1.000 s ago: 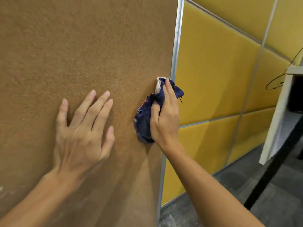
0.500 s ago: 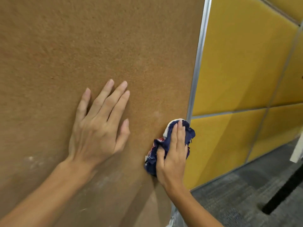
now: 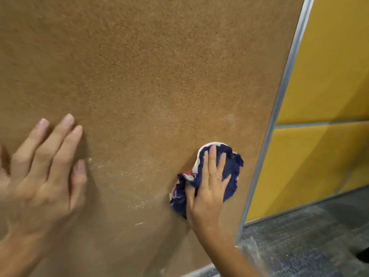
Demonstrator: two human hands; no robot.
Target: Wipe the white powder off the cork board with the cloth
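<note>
The brown cork board [image 3: 159,76] stands upright and fills most of the head view. Faint white powder [image 3: 127,174] streaks its lower middle, between my hands. A crumpled dark-blue cloth [image 3: 231,170] with white and red patches lies against the board near its lower right edge. My right hand [image 3: 209,190] presses the cloth onto the cork with the fingers laid over it and the thumb tucked into a fold. My left hand [image 3: 44,176] rests flat on the board at the lower left, fingers spread and holding nothing.
A thin metal frame [image 3: 279,96] runs down the board's right edge and along its bottom. Yellow padded wall panels [image 3: 329,66] stand behind it to the right. Grey carpet [image 3: 299,236] covers the floor at the lower right.
My right hand has dragged the cloth down the board from its right frame edge and a little inward. The view has swung left and down, bringing the powder streaks into sight.
</note>
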